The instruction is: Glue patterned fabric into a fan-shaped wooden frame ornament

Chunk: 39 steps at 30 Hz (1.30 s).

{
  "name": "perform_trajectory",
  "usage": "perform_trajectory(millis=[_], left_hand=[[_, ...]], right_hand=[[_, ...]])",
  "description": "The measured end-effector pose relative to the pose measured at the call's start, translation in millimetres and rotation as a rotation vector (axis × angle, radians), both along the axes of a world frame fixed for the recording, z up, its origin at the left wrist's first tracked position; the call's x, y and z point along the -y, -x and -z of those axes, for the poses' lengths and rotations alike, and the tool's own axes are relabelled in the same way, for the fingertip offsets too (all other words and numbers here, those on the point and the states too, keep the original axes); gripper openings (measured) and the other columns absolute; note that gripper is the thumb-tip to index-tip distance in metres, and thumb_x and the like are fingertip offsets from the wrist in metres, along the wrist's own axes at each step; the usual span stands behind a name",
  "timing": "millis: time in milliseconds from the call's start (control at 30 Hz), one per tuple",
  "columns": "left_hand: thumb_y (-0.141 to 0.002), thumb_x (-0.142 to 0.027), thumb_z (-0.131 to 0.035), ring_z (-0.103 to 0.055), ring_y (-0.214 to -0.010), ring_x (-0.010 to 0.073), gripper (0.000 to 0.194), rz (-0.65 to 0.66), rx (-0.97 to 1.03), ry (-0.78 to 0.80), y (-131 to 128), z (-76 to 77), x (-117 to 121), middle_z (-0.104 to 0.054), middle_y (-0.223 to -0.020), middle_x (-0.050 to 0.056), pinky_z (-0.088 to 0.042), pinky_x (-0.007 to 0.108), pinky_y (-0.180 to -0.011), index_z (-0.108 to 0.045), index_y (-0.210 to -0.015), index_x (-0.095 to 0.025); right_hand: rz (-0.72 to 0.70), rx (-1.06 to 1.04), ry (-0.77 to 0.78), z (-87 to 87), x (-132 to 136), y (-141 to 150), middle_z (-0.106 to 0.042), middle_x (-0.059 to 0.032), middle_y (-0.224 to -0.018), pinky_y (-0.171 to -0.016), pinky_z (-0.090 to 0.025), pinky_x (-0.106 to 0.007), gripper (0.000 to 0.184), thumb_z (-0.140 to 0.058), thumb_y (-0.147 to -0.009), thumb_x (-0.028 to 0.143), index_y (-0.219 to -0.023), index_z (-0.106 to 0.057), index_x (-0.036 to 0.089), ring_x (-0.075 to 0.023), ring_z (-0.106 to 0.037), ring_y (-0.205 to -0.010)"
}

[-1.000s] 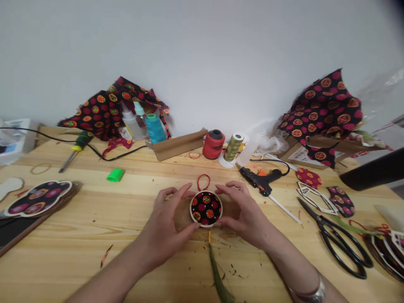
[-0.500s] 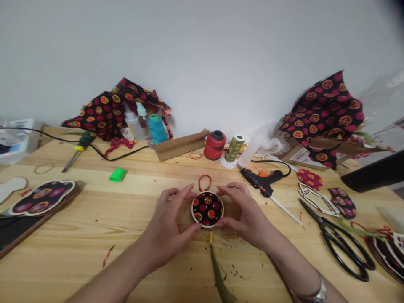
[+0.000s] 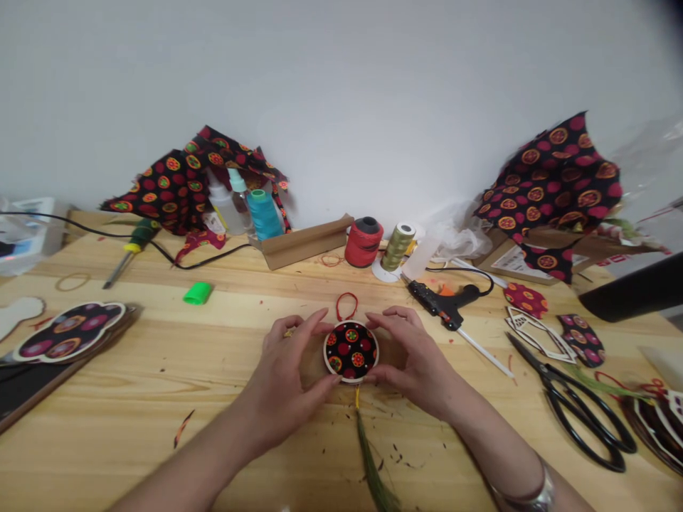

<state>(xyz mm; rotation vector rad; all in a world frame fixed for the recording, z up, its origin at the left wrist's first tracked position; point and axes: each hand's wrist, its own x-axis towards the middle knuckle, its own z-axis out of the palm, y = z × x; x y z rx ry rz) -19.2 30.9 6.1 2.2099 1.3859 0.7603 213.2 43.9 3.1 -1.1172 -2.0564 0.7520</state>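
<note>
Between my hands is a round pendant (image 3: pixel 351 351) with a pale wooden rim and black cloth patterned in red, orange and green. A red cord loop (image 3: pixel 346 306) stands out from its top, and a green tassel (image 3: pixel 372 462) trails from its bottom edge. My left hand (image 3: pixel 296 363) grips the pendant's left side, thumb at the lower edge and fingers at the upper. On the right side my right hand (image 3: pixel 410 359) holds it the same way, fingers curved around the rim. The undersides of both hands are hidden.
Right of my hands lie a black glue gun (image 3: pixel 442 304) and black-handled scissors (image 3: pixel 576 405). Red (image 3: pixel 363 243) and olive (image 3: pixel 399 249) thread spools stand at the back. A screwdriver (image 3: pixel 129 252), green cap (image 3: pixel 197 293) and flower-shaped cloth piece (image 3: pixel 72 332) lie left.
Both hands keep their hold on the pendant, which stays in nearly the same place. The camera view has shifted very slightly.
</note>
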Motion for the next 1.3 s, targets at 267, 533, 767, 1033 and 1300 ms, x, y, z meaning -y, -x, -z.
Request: perform_trajectory(millis=[267, 533, 767, 1033, 1300], left_hand=[[-0.080, -0.024, -0.064, -0.037, -0.119, 0.0278, 0.072, -0.013, -0.005, 0.010, -0.2, -0.7, 1.9, -0.061, -0.125, 0.004, -0.035, 0.052, -0.102, -0.024, -0.140, -0.026], [-0.080, -0.024, -0.064, -0.039, -0.120, 0.0279, 0.071, -0.013, 0.003, -0.016, -0.3, 0.3, 1.9, -0.061, -0.124, 0.007, -0.036, 0.051, -0.102, -0.026, -0.139, -0.024], [-0.080, -0.023, -0.064, -0.039, -0.119, 0.0288, 0.069, -0.006, -0.004, -0.017, 0.0, 1.3, 1.4, -0.057, -0.124, 0.007, -0.036, 0.052, -0.101, -0.026, -0.138, -0.026], [-0.080, -0.021, -0.063, -0.038, -0.119, 0.0286, 0.067, 0.004, -0.013, -0.011, -0.8, -1.1, 1.6, -0.058, -0.124, 0.007, -0.036, 0.053, -0.102, -0.028, -0.138, -0.025], [-0.081, -0.022, -0.062, -0.038, -0.119, 0.0284, 0.067, 0.001, -0.022, -0.018, -0.1, -0.7, 2.3, -0.058, -0.122, 0.007, -0.036, 0.051, -0.102, -0.028, -0.138, -0.025]], right_hand=[[0.005, 0.006, 0.016, 2.1, 0.5, -0.2, -0.059, -0.0059, -0.120, -0.103, -0.037, -0.044, 0.071, -0.080, -0.071, 0.023, -0.133, -0.046, 0.027, -0.0244, -0.040, -0.118], [0.007, 0.011, 0.025, -1.7, 1.1, 0.3, -0.058, -0.0070, -0.120, -0.103, -0.038, -0.043, 0.068, -0.079, -0.071, 0.023, -0.131, -0.047, 0.026, -0.0246, -0.041, -0.118], [-0.003, 0.022, 0.035, -4.9, 1.1, 1.2, -0.058, -0.0070, -0.118, -0.100, -0.040, -0.046, 0.065, -0.078, -0.074, 0.026, -0.131, -0.047, 0.028, -0.0259, -0.045, -0.115], [-0.010, 0.013, 0.032, -4.9, 2.0, 0.4, -0.057, -0.0075, -0.119, -0.100, -0.040, -0.046, 0.065, -0.078, -0.074, 0.029, -0.131, -0.046, 0.028, -0.0263, -0.044, -0.115], [-0.005, 0.019, 0.040, -3.8, 0.8, 0.5, -0.058, -0.0077, -0.118, -0.100, -0.040, -0.045, 0.066, -0.079, -0.072, 0.027, -0.131, -0.047, 0.026, -0.0261, -0.044, -0.115]])
